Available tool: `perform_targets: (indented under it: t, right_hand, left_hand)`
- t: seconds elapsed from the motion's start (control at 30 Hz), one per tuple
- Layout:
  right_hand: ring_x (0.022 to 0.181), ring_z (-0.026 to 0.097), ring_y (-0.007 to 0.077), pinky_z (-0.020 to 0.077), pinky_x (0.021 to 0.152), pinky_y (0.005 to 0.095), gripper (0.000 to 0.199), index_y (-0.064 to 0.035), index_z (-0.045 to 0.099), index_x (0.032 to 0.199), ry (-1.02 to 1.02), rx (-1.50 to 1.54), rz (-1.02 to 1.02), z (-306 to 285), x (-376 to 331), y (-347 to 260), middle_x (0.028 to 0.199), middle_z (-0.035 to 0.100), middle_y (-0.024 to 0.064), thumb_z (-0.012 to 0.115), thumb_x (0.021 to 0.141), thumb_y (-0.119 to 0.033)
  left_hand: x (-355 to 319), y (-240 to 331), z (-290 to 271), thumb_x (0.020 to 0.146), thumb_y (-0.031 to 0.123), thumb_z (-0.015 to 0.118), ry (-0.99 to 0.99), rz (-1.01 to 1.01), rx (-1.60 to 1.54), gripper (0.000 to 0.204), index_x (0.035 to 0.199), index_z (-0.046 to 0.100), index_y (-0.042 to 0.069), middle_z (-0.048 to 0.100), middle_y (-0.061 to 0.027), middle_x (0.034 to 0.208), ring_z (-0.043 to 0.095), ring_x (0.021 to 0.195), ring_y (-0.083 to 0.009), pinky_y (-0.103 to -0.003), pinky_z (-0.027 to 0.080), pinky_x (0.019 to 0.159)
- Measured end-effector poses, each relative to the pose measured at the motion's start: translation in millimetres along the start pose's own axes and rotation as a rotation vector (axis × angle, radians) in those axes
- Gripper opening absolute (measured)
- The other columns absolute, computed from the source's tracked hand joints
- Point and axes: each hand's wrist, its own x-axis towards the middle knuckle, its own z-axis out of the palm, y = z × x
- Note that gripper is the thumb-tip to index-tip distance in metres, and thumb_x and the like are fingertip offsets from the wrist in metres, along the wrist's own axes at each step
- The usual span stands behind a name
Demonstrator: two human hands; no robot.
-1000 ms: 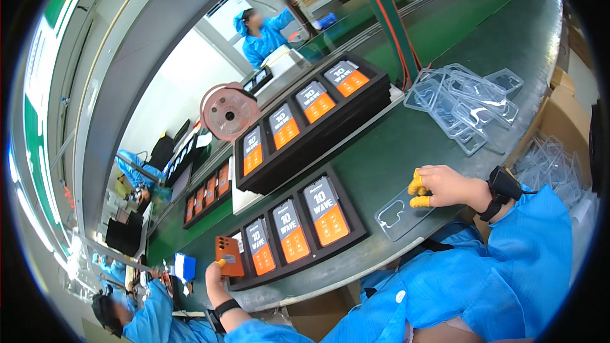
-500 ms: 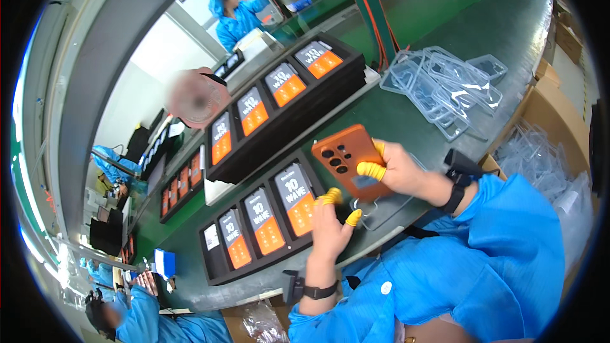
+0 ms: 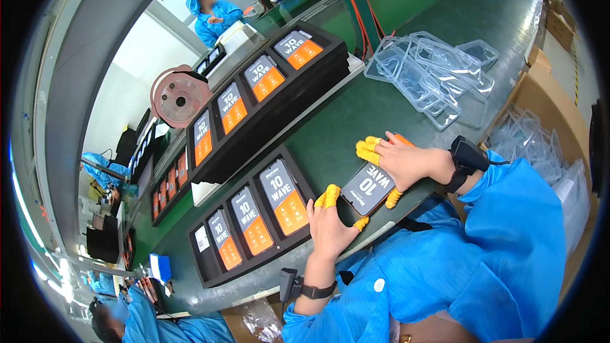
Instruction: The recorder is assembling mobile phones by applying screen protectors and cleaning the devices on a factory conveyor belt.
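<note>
A smartphone lies face up on the green bench, a grey printed film over its screen and orange showing at its far end. My right hand spans it from above, yellow-sleeved fingers past one long edge and thumb at the other. My left hand, also in yellow finger sleeves, is empty with fingers and thumb apart, close to the phone's near end. Beside it on the left sits a black foam tray with three grey-and-orange phones and a white label in a narrow slot.
Behind the tray stands a taller black tray stack bearing more phones. Clear plastic trays are piled at the far right. A cardboard box of clear plastic stands right. Beyond are a pink fan, a blue box and co-workers in blue.
The phone was held up with its orange camera back showing; now it lies on the bench, turned screen side up. My right hand has come down over it. The left hand stays near the tray.
</note>
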Motion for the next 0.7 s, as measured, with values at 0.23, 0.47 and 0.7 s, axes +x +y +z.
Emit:
perform_targets:
  t: [0.23, 0.47, 0.7]
  right_hand:
    - [0.102, 0.042, 0.0326, 0.0214, 0.094, 0.0505, 0.093, 0.0011, 0.038, 0.117, 0.118, 0.152, -0.023, -13, 14, -17, 0.103, 0.046, 0.0171, 0.073, 0.047, -0.05]
    - [0.104, 0.04, 0.035, 0.0221, 0.093, 0.0524, 0.089, 0.0, 0.038, 0.115, 0.502, 0.09, -0.005, 0, 15, -47, 0.106, 0.042, 0.0179, 0.074, 0.047, -0.046]
    - [0.097, 0.044, 0.0335, 0.0318, 0.088, 0.0445, 0.092, 0.0005, 0.042, 0.112, 0.376, 0.245, 0.011, -13, 21, -46, 0.102, 0.045, 0.0176, 0.074, 0.043, -0.051]
  left_hand:
    - [-20, -19, -8, 0.052, 0.026, 0.079, 0.2, -0.037, -0.711, 0.1, 0.127, 0.02, -0.003, 0.033, -0.0154, 0.127, 0.031, 0.119, -0.0256, -0.035, 0.025, 0.098]
    - [-28, 12, -19, 0.074, 0.019, 0.065, 0.14, -0.305, -0.755, 0.042, 0.105, 0.045, -0.002, 0.058, -0.0134, 0.088, 0.057, 0.082, -0.0224, -0.032, 0.043, 0.072]
    - [-27, 8, -21, 0.074, 0.015, 0.064, 0.326, -0.292, -0.456, 0.027, 0.091, 0.052, -0.002, 0.059, -0.015, 0.076, 0.059, 0.067, -0.0257, -0.03, 0.045, 0.06]
